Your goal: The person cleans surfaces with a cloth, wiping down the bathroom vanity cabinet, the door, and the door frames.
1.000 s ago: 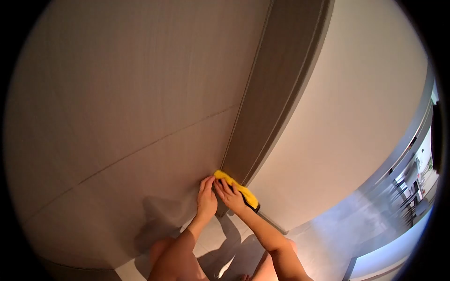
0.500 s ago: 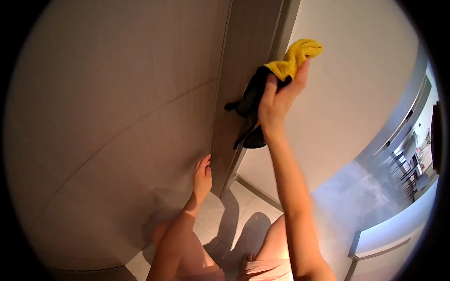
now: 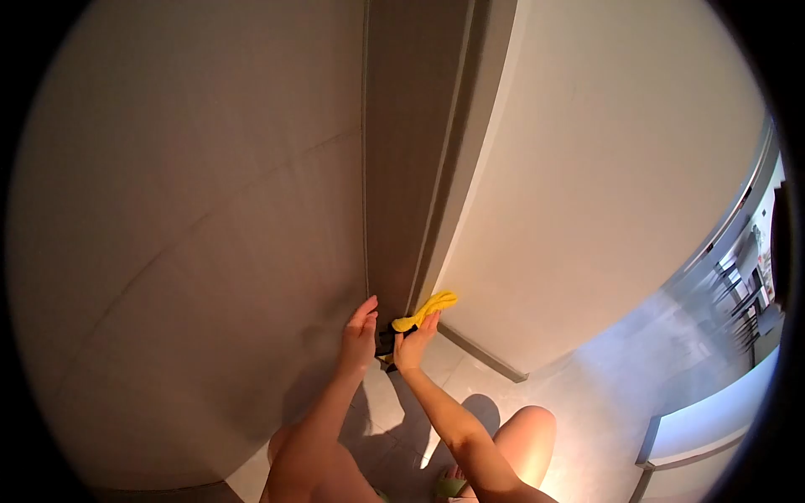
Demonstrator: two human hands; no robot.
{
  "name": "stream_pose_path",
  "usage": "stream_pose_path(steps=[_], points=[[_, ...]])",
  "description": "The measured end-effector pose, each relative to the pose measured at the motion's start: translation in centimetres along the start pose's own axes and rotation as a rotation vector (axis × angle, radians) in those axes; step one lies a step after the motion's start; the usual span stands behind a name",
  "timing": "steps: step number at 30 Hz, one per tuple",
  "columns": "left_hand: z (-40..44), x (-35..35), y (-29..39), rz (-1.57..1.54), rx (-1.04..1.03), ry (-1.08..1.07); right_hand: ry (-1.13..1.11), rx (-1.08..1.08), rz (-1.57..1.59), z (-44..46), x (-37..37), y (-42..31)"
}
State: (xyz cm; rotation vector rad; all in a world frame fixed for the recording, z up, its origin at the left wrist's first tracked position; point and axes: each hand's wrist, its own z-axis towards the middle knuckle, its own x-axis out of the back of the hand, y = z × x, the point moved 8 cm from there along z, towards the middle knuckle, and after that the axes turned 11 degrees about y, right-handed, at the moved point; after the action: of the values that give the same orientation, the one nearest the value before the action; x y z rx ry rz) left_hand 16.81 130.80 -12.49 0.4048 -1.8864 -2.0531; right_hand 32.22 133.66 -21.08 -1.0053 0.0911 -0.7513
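My right hand (image 3: 414, 345) grips a yellow and black cloth (image 3: 425, 312) low down, at the bottom of the dark door frame (image 3: 408, 168). The fluffy yellow part sticks out above my fingers toward the white wall. Much of the black part is hidden behind the hand, with a bit hanging just above the floor. To the left, my left hand (image 3: 359, 337) holds nothing. Its fingers point up, extended, beside the lower edge of the large brown panel (image 3: 210, 210); whether they touch it I cannot tell.
A white wall (image 3: 604, 168) with a grey baseboard (image 3: 486, 352) rises on the right. Pale floor tiles (image 3: 453, 369) lie below, around my knees and a green slipper (image 3: 451, 484). Farther right are a low white ledge (image 3: 713, 411) and a room with chairs.
My right hand has carried the cloth down and left, from high on the frame to near the floor. My left hand stays at the panel's edge, slightly lower.
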Motion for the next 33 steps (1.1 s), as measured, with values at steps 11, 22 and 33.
stream_pose_path(steps=[11,22,33], points=[[-0.1,-0.3,-4.1,0.046,0.052,-0.036,0.21,0.486,0.229,15.4,8.5,-20.5],[-4.0,0.7,-12.8,0.12,0.19,-0.008,0.117,0.106,0.037,-5.8,-2.2,7.0],[-1.8,0.9,-18.6,0.069,0.143,0.07,-0.207,0.133,0.005,-6.0,5.8,3.1]])
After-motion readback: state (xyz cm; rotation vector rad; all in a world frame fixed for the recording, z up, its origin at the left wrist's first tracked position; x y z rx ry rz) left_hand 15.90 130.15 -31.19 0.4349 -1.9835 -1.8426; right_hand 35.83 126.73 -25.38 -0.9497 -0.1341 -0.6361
